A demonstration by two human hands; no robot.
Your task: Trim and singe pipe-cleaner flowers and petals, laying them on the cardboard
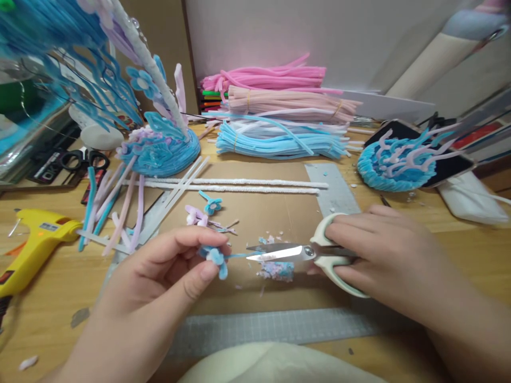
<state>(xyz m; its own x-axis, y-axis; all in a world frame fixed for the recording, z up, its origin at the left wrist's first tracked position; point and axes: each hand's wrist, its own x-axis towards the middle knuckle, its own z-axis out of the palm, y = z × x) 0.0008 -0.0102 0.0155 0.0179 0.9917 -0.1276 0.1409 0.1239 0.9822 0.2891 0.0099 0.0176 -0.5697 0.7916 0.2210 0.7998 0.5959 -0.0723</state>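
My left hand (171, 276) pinches a small blue pipe-cleaner flower (215, 257), its thin stem pointing right. In my right hand (383, 250) is a pair of scissors (309, 252) with pale handles, blades parted around or beside the stem's end; which, I cannot tell. Beneath the blades lies a heap of blue and lilac fuzz clippings (277, 271) on a brown cardboard sheet (239, 298). Just beyond my left hand rest another blue flower (212, 205) and a lilac flower (195, 215) with thin twisted stems.
A yellow glue gun (35, 250) lies at left. Behind stand a blue decorated base (159, 157) and bundles of blue (275, 141) and pink pipe cleaners (271, 77). Two white fuzzy rods (239, 188) cross the cardboard. At right, a blue coiled piece (395, 165) touches a phone (451, 165).
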